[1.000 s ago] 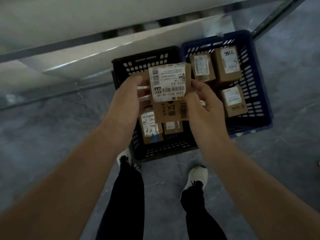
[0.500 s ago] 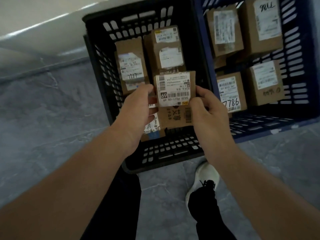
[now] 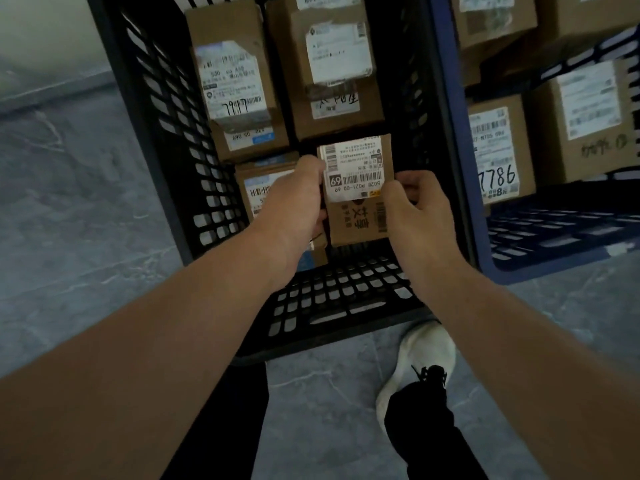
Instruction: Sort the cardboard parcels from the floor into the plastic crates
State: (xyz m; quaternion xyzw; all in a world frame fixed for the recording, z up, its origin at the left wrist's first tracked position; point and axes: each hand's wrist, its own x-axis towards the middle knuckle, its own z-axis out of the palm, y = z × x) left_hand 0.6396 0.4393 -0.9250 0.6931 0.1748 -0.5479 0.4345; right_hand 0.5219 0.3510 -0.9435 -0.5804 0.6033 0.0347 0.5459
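Note:
A small cardboard parcel (image 3: 358, 216) with a white label marked 69 is low inside the black plastic crate (image 3: 332, 306), near its front right corner. My left hand (image 3: 294, 202) grips its left edge and my right hand (image 3: 415, 209) grips its right edge. Three more labelled parcels lie in the black crate: one at the back left (image 3: 235, 84), one at the back right (image 3: 332, 67), and one at the front left (image 3: 263, 188) partly hidden by my left hand. Whether the held parcel touches the crate floor is hidden.
A blue plastic crate (image 3: 450, 140) stands touching the black one on the right and holds several labelled parcels, one marked 7786 (image 3: 495, 154). Grey marbled floor (image 3: 79, 220) lies to the left. My white shoe (image 3: 422, 355) stands just in front of the black crate.
Both hands have lowered the parcel from above the black crate's rim down into its front right part, and my head has come much closer to the crates.

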